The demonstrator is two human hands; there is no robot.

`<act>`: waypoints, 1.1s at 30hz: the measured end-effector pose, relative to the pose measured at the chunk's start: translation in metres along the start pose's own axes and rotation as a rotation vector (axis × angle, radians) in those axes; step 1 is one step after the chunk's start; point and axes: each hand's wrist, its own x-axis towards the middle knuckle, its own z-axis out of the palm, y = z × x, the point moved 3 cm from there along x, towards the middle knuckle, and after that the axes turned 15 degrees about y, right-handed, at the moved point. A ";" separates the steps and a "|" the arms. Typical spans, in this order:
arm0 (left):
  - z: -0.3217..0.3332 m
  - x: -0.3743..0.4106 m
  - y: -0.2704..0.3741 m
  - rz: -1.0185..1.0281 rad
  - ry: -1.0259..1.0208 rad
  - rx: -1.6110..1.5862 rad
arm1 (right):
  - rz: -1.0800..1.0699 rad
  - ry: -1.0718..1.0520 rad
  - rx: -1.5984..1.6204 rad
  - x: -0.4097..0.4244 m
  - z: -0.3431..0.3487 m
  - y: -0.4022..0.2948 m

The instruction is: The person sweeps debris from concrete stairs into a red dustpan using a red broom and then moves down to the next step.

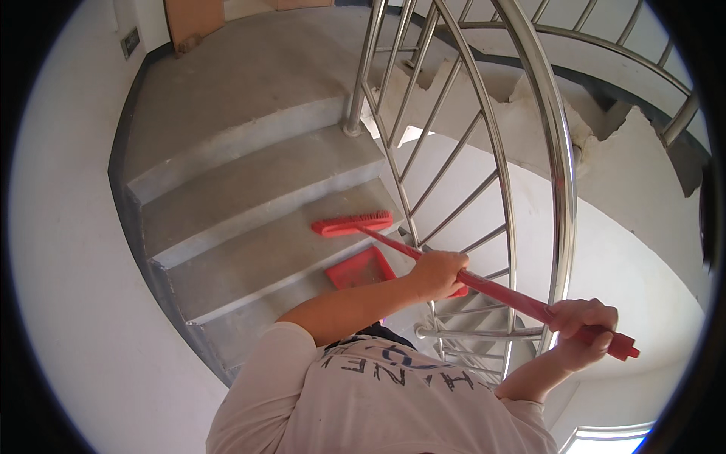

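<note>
My left hand grips the red broom handle partway along its length. Closed around the same handle near its top end is my right hand, close to the steel handrail. The red broom head is at the railing side of a concrete step, its bristles facing the step above. One step lower, a red dustpan with dusty marks inside is partly covered by my left forearm. A small red piece shows just below my left hand; I cannot tell what it belongs to.
Grey concrete stairs rise to a landing with an orange-brown door panel. A curved stainless-steel railing borders the right side, above the stairwell and lower steps. A white wall stands left.
</note>
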 end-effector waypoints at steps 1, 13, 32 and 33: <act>0.000 -0.002 0.007 -0.001 -0.026 -0.011 | -0.007 0.001 0.012 0.002 -0.002 -0.007; -0.043 -0.015 0.056 0.007 -0.072 -0.081 | -0.083 -0.081 0.296 0.041 0.020 -0.035; -0.326 -0.045 0.030 -0.192 1.045 -0.022 | 0.974 -0.469 -1.129 -0.134 -0.131 0.189; -0.333 -0.051 0.032 -0.210 1.058 -0.057 | 1.048 -0.532 -1.023 -0.154 -0.144 0.206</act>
